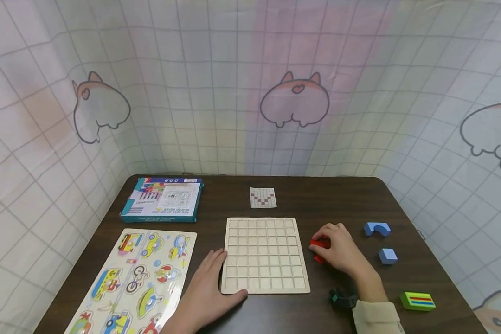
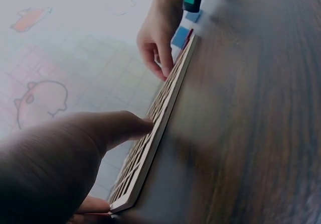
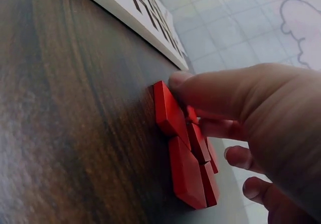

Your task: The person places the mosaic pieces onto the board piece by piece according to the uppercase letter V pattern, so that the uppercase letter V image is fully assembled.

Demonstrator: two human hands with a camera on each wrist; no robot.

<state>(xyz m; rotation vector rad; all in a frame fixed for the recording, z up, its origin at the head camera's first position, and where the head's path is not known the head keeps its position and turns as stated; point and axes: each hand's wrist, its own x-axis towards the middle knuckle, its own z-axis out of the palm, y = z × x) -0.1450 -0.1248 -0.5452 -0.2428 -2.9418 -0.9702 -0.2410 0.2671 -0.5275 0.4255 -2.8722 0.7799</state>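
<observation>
Grid board (image 1: 265,255) on table (image 1: 317,199): 0 cells filled. Right hand (image 1: 336,248) pinching 1 of the red tiles (image 3: 188,148) stacked just right of board. Left hand (image 1: 206,290) flat, bracing board edge. All placement pending.

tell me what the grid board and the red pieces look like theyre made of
The grid board looks like pale unfinished wood, probably thin plywood: light matte tan, with a layered edge in the left wrist view. The red pieces under the right hand look like wood or plastic with a smooth, slightly glossy red coat; no grain shows, so the core is unclear.
</observation>
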